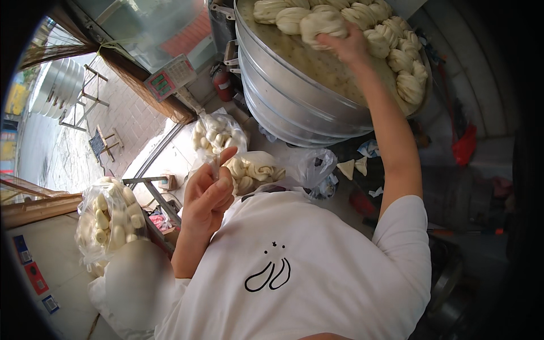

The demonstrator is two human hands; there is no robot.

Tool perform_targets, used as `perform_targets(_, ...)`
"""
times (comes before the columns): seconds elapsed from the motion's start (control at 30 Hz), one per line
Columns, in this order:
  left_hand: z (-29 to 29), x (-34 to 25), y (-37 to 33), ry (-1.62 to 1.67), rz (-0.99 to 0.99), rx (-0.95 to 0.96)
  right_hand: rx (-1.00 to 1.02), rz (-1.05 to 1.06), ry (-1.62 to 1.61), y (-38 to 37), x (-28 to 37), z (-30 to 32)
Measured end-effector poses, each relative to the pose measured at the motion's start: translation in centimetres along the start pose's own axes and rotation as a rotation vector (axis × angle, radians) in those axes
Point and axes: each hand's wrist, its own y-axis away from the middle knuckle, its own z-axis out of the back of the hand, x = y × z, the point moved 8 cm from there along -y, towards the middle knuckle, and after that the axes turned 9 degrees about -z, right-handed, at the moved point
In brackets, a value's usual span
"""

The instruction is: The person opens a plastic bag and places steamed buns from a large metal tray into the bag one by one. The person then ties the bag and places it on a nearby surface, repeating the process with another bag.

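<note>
My right hand (351, 46) reaches over a large round metal steamer (306, 116) and grips a twisted steamed roll (320, 29) at its side. Several more twisted rolls (405, 62) line the steamer's far and right parts, on a damp, pale liner. My left hand (207, 198) is raised in front of my chest, index finger up and the other fingers curled. Clear plastic shows behind its fingers; what they hold, if anything, I cannot make out. Just right of this hand is a clear plastic bag (255, 173) with twisted rolls inside.
Another bag of pale buns (218, 136) stands beyond my left hand, and a third bag of buns (107, 218) is at the left. A scale display (170, 77), a red fire extinguisher (222, 85) and a metal frame (158, 198) are nearby. Stacked steamer tiers (59, 85) stand outside.
</note>
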Motion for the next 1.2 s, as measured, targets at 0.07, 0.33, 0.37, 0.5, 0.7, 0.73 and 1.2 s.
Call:
perform_targets(0.07, 0.1, 0.0, -0.2, -0.01, 0.014, 0.004, 0.23, -0.365, -0.543, 0.7, -3.4, 2.3)
perform_targets(0.33, -0.2, 0.2, -1.4, -0.011, 0.029, 0.018, -0.239, -0.142, -0.833, 5.6, -5.8, 14.8)
perform_targets(0.37, -0.2, 0.1, -1.6, -0.021, 0.022, 0.017, -0.25, -0.171, -0.908, 6.4, -6.1, 15.1)
perform_targets(0.5, -1.0, -0.6, -2.2, -0.015, 0.002, 0.036, 0.611, 0.022, -1.531, 17.5, 1.1, 8.1)
perform_targets(0.7, -3.3, -3.3, -2.2, 0.013, -0.049, 0.16, 0.43, 0.228, -0.045, 27.1, 7.5, -11.4)
perform_targets(0.73, -3.5, -3.9, -2.3, 0.007, -0.079, 0.188, 0.382, 0.241, -0.186, 25.5, 7.8, -10.1)
perform_targets(1.2, -0.6, -1.1, -3.5, 0.015, -0.03, 0.113, 0.131, 0.056, 0.669, 4.1, -0.9, -1.7)
